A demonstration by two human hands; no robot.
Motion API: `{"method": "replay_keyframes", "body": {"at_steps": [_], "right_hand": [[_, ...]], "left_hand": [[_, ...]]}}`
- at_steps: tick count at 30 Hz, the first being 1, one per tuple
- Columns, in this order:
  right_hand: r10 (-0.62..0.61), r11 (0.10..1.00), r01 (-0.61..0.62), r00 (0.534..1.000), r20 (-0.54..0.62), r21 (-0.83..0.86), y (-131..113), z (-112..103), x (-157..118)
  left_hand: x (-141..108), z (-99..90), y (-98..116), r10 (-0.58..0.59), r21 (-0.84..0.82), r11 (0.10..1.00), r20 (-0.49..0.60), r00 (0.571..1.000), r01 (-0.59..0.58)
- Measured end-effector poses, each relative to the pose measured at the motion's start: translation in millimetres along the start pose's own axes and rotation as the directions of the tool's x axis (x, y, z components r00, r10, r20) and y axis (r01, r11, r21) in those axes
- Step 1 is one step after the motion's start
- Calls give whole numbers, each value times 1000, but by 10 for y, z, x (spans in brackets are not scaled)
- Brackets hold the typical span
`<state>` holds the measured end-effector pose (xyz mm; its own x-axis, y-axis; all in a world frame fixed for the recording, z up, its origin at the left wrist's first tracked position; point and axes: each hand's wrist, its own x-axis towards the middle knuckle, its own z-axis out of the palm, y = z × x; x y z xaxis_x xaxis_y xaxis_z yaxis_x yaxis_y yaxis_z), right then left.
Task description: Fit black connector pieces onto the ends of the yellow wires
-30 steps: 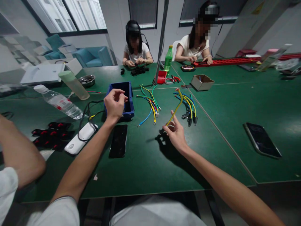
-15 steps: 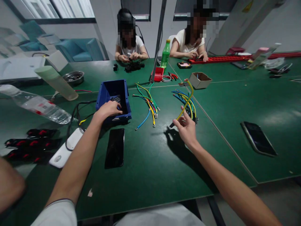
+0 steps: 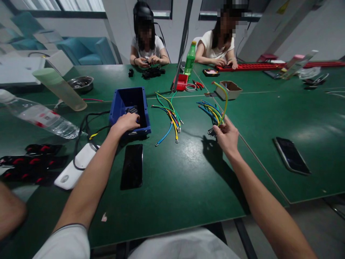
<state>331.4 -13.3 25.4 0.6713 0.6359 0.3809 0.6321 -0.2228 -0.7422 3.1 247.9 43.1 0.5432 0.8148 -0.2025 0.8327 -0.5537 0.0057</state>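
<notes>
My left hand (image 3: 127, 123) reaches over the front rim of the blue bin (image 3: 115, 104), its fingertips down among small black parts (image 3: 132, 110); whether they grip one is hidden. On the right, my right hand (image 3: 228, 136) pinches a yellow-green cable (image 3: 225, 102) near its lower end, and the cable arches up and back. Just behind that hand lies a bundle of blue, yellow and green cables (image 3: 210, 109). Between the hands a second group of cables (image 3: 172, 113) with metal lugs is spread on the green table (image 3: 172, 201).
A black phone (image 3: 132, 167) lies before the bin, another phone (image 3: 291, 155) at the right. Left are a white power bank (image 3: 74, 171), a water bottle (image 3: 43, 117) and black-red items (image 3: 32, 162). A small carton (image 3: 229, 90) stands behind the bundle. Two people sit opposite.
My right hand has moved right and slightly forward with the yellow-green cable, to the front of the bundle. My left hand stays in the bin, its fingers slightly more curled.
</notes>
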Motion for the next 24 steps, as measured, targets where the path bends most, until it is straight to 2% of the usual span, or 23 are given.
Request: {"method": "replay_keyframes", "body": {"at_steps": [7, 15, 18, 24], "right_hand": [[47, 997, -48, 998, -32, -58, 185, -75, 133], [29, 971, -4, 994, 102, -238, 305, -184, 233], [34, 947, 11, 990, 135, -320, 306, -208, 244], [102, 892, 3, 972, 209, -452, 300, -232, 242]], "left_hand": [[-49, 52, 84, -25, 36, 999, -214, 976, 34], [-40, 109, 115, -62, -61, 997, -344, 937, 44], [-12, 115, 108, -46, -72, 997, -367, 929, 21], [46, 156, 57, -29, -78, 997, -332, 943, 3]]}}
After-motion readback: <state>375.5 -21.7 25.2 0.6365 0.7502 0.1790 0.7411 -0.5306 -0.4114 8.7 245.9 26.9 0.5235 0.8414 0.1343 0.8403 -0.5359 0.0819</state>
